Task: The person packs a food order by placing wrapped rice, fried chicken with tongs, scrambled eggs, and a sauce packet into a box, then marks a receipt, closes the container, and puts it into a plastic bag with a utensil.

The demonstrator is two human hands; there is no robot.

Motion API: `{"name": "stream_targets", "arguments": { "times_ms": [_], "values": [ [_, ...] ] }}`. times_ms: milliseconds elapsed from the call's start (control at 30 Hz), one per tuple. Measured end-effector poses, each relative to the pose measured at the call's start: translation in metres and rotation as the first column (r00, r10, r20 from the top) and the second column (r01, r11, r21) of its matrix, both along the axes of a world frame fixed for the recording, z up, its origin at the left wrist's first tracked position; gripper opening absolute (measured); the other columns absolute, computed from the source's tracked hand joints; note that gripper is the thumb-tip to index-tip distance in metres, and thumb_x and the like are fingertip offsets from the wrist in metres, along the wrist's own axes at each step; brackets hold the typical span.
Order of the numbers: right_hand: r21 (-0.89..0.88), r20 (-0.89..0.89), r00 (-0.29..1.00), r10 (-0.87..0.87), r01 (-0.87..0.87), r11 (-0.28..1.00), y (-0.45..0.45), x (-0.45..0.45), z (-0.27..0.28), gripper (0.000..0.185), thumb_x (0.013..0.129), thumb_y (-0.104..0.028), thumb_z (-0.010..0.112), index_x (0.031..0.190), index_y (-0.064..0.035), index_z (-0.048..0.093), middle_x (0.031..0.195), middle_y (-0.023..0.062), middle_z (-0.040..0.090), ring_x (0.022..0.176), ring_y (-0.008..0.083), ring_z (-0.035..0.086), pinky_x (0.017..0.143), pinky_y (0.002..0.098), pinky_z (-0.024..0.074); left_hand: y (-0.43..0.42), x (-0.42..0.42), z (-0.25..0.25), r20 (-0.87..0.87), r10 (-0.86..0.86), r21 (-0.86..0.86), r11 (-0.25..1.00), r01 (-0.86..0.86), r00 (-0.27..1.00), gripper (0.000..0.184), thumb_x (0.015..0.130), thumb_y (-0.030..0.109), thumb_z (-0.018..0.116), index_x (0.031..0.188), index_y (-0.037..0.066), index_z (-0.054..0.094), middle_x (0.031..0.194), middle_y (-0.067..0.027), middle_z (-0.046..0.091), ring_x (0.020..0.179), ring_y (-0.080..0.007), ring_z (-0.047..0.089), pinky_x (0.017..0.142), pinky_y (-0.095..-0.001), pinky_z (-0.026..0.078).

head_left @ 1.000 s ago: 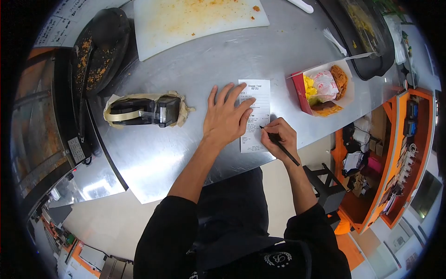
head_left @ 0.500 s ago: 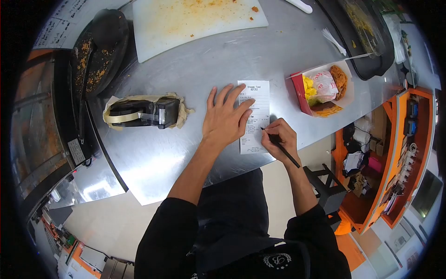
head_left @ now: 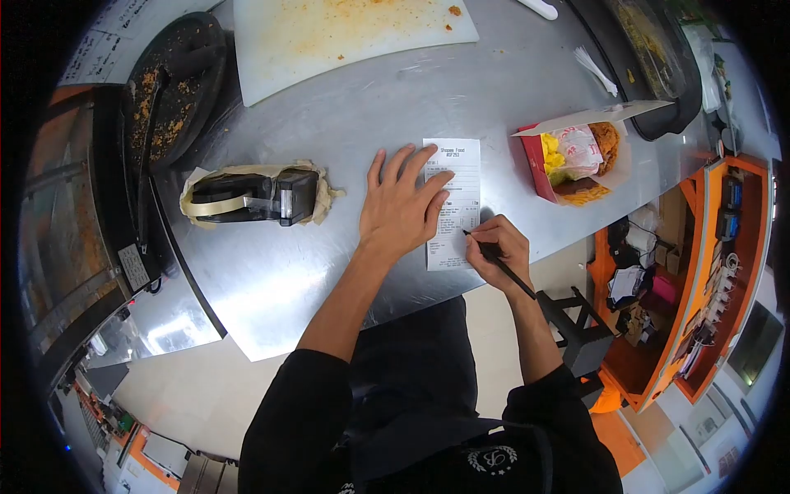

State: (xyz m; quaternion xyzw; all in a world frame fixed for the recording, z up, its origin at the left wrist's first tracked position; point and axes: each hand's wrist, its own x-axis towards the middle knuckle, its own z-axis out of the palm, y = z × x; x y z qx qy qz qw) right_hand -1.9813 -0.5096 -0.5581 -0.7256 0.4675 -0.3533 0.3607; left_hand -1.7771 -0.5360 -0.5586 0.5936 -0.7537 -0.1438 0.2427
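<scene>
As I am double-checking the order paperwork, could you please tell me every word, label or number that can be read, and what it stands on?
"Shopee Food": heading of the receipt.
"#SF2…": under that heading; last digits unclear.
"B", apparently: clothing emblem.
Too small or blurred: the receipt's finer print, the white label on black equipment, red print on the food wrapper, writing at upper left.

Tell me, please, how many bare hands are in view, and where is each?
2. The left hand lies spread over the left edge of the receipt; the right hand holds a black pen at its lower right.
</scene>
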Motion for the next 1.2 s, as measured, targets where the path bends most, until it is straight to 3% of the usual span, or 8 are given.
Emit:
{"name": "stream_targets", "arguments": {
  "times_ms": [600, 800, 900, 933, 1033, 1167, 1200],
  "values": [
    [-0.012, -0.015, 1.000, 0.011, -0.011, 1.000, -0.003, 0.001, 0.004, 0.018, 0.069, 0.004, 0.074, 0.075, -0.0026, 0.058, 0.076, 0.0095, 0.060, 0.063, 0.0190, 0.060, 0.054, 0.0271, 0.0469, 0.000, 0.001, 0.001, 0.030, -0.007, 0.003, 1.000, 0.007, 1.000, 0.024, 0.089, 0.027, 0.059, 0.111, 0.021, 0.066, 0.135, -0.0054, 0.048, 0.128, -0.0297, 0.039, 0.110, -0.0544, 0.023],
    [0.146, 0.112, 0.992, -0.062, 0.045, 0.988, 0.003, -0.001, -0.001, 0.018, 0.070, 0.004, 0.073, 0.075, -0.0021, 0.057, 0.076, 0.0097, 0.060, 0.064, 0.0190, 0.060, 0.056, 0.0279, 0.0467, 0.000, 0.001, 0.001, 0.009, 0.001, 0.007, 1.000, -0.001, 1.000, 0.024, 0.088, 0.026, 0.059, 0.111, 0.021, 0.066, 0.135, -0.0054, 0.048, 0.127, -0.0299, 0.040, 0.110, -0.0547, 0.023],
    [0.154, 0.081, 0.989, 0.120, -0.132, 0.979, 0.000, 0.011, 0.016, 0.016, 0.071, 0.003, 0.072, 0.075, -0.0025, 0.058, 0.075, 0.0087, 0.059, 0.064, 0.0185, 0.059, 0.056, 0.0287, 0.0461, 0.001, 0.001, 0.001, 0.004, 0.002, 0.004, 1.000, -0.002, 1.000, 0.024, 0.088, 0.025, 0.059, 0.111, 0.021, 0.066, 0.135, -0.0054, 0.048, 0.127, -0.0299, 0.040, 0.110, -0.0547, 0.023],
    [0.150, -0.002, 0.983, 0.184, -0.182, 0.972, -0.003, 0.014, 0.020, 0.015, 0.073, 0.002, 0.071, 0.076, -0.0026, 0.057, 0.071, 0.0081, 0.056, 0.062, 0.0194, 0.058, 0.055, 0.0299, 0.0453, 0.001, 0.001, 0.001, 0.004, -0.001, 0.000, 1.000, 0.001, 1.000, 0.024, 0.088, 0.025, 0.059, 0.111, 0.021, 0.066, 0.135, -0.0054, 0.048, 0.127, -0.0299, 0.040, 0.110, -0.0547, 0.023],
    [0.248, -0.057, 0.985, 0.164, -0.145, 0.958, -0.020, 0.015, 0.024, 0.014, 0.074, 0.000, 0.070, 0.077, -0.0025, 0.056, 0.071, 0.0083, 0.054, 0.060, 0.0212, 0.056, 0.055, 0.0311, 0.0444, 0.000, 0.001, 0.001, -0.007, 0.000, 0.006, 1.000, 0.000, 1.000, 0.025, 0.087, 0.025, 0.059, 0.112, 0.021, 0.065, 0.135, -0.0054, 0.048, 0.128, -0.0299, 0.039, 0.110, -0.0547, 0.023],
    [0.098, -0.072, 0.997, -0.007, 0.014, 0.995, -0.046, 0.032, 0.020, 0.014, 0.075, 0.000, 0.069, 0.078, -0.0015, 0.056, 0.074, 0.0102, 0.054, 0.061, 0.0227, 0.055, 0.056, 0.0321, 0.0446, 0.001, 0.000, 0.002, 0.004, -0.007, 0.011, 1.000, 0.007, 1.000, 0.026, 0.087, 0.024, 0.059, 0.113, 0.021, 0.065, 0.136, -0.0053, 0.047, 0.128, -0.0299, 0.039, 0.110, -0.0547, 0.023],
    [0.125, -0.065, 0.996, 0.061, -0.053, 0.991, -0.046, 0.031, 0.022, 0.014, 0.075, 0.000, 0.069, 0.078, -0.0014, 0.056, 0.074, 0.0103, 0.054, 0.061, 0.0225, 0.055, 0.056, 0.0319, 0.0446, 0.000, 0.000, 0.001, 0.003, -0.006, 0.010, 1.000, 0.006, 1.000, 0.026, 0.088, 0.024, 0.059, 0.113, 0.021, 0.065, 0.136, -0.0052, 0.047, 0.128, -0.0299, 0.039, 0.110, -0.0547, 0.023]
  ]
}}
